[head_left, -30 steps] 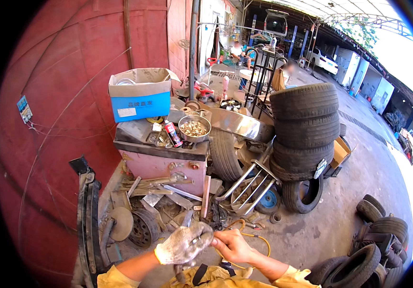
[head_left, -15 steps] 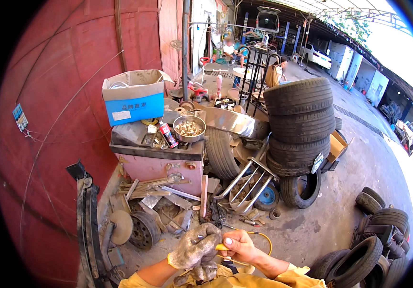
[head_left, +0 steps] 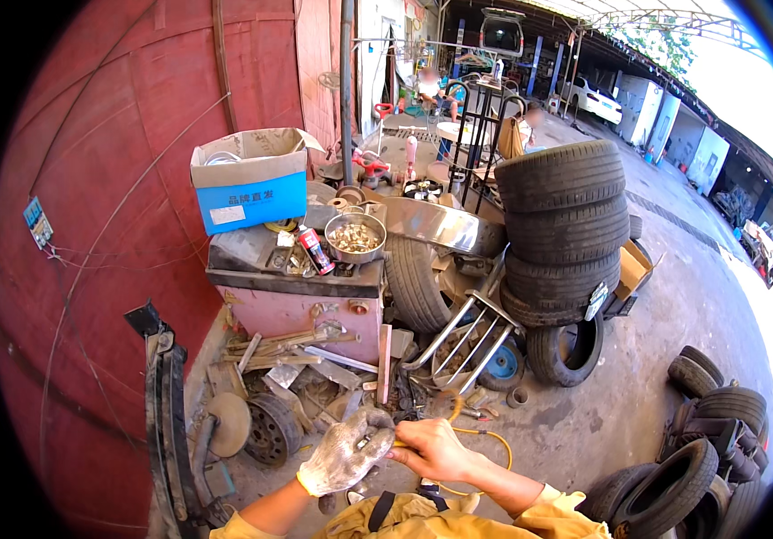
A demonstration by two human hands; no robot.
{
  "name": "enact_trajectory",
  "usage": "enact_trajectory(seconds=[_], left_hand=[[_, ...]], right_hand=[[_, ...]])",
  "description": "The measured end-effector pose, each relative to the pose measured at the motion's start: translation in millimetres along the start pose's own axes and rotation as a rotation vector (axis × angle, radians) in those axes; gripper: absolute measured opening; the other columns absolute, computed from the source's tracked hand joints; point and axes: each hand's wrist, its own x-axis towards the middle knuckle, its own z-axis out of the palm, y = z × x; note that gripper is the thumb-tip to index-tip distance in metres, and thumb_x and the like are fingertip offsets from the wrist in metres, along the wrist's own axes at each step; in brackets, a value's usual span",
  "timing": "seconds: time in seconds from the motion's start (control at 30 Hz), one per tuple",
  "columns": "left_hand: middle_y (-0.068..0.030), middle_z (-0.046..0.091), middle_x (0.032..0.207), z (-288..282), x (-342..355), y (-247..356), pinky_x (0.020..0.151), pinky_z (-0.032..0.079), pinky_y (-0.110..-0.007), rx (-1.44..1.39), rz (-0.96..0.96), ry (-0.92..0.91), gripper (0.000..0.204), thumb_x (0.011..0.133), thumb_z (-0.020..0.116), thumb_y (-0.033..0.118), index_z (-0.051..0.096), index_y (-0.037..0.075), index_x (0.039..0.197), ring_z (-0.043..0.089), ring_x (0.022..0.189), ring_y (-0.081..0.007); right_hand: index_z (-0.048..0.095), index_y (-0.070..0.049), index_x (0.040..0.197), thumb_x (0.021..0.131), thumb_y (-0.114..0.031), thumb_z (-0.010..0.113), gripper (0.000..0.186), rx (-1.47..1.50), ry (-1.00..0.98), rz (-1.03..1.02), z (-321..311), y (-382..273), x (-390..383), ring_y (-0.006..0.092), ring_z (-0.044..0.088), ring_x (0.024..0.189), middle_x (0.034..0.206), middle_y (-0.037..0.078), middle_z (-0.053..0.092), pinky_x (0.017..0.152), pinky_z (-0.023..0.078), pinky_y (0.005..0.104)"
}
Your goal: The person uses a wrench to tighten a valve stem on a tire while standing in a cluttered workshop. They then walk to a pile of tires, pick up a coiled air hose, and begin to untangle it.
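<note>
Both hands are down at the near edge, touching each other. The left hand (head_left: 343, 460) wears a dirty glove, and the bare right hand (head_left: 430, 449) has its fingers clenched on the glove's (head_left: 355, 449) fingertips. The gloved fingers are curled, can't tell if they grip anything. Farther off there's a cluttered surface (head_left: 292, 274) with a blue box (head_left: 252, 184) and a bowl (head_left: 354, 238), tire stack (head_left: 564, 229) to the right.

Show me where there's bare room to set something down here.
Bare concrete floor lies open right of the stacked tyres, up to the loose tyres. The pink cabinet's top is crowded with a blue box, spray can and metal bowl. Scrap litters the floor below.
</note>
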Motion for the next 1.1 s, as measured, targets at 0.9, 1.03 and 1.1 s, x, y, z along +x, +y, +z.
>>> enact_trajectory(seconds=[0.9,1.03,1.1], left_hand=[[-0.0145,0.062,0.096,-8.6,-29.2,-54.6,0.062,0.051,-0.041,0.318,0.364,-0.226,0.017,0.093,0.058,0.013,0.062,0.003,0.107,0.063,0.077,-0.0336],[-0.0155,0.062,0.096,-3.1,-28.6,-62.7,0.064,0.051,-0.041,0.391,0.341,-0.217,0.016,0.095,0.056,0.014,0.062,0.004,0.105,0.063,0.078,-0.0337],[-0.0156,0.063,0.096,-3.3,-25.7,-58.9,0.064,0.050,-0.041,0.413,0.311,-0.254,0.015,0.096,0.055,0.015,0.062,0.004,0.104,0.063,0.078,-0.0340]], right_hand=[[0.060,-0.008,0.093,0.082,-0.025,0.071,0.023,-0.373,-0.075,-0.202,5.0,-6.1,0.1,0.0245,0.058,0.069,0.074,0.005,0.051,0.060,0.047,0.0358],[0.060,-0.008,0.093,0.082,-0.024,0.070,0.022,-0.366,-0.075,-0.191,4.9,1.7,-0.5,0.0253,0.058,0.070,0.075,0.006,0.051,0.060,0.047,0.0365],[0.060,-0.008,0.094,0.083,-0.023,0.070,0.021,-0.343,-0.077,-0.170,7.3,6.8,-2.4,0.0263,0.058,0.069,0.075,0.006,0.051,0.060,0.047,0.0371]])
